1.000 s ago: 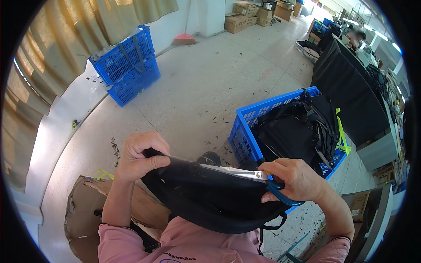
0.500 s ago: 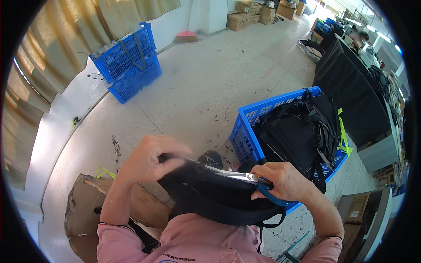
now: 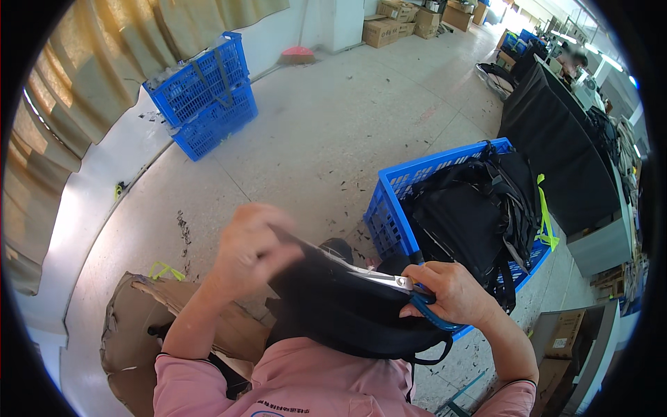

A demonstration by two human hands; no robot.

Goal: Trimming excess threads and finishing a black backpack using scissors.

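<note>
A black fabric bag (image 3: 340,306) lies across my lap, with a thin strap loop at its right end. My left hand (image 3: 253,243), blurred by motion, pinches the bag's upper left edge between thumb and fingers. In my right hand (image 3: 451,292) is a pair of scissors (image 3: 379,277) with blue handles. Their silver blades point left along the bag's top edge, where pale trim or thread shows. Whether the blades are parted is hard to make out.
A blue plastic crate (image 3: 389,215) full of black bags (image 3: 462,208) stands just ahead on the right. An open cardboard box (image 3: 128,326) is at my left. Stacked blue crates (image 3: 201,90) stand by the curtain. Dark scraps litter the floor; a person (image 3: 573,61) sits far right.
My left hand has shifted slightly right and up, and the bag's left edge is raised with it. The right hand and scissors have barely moved.
</note>
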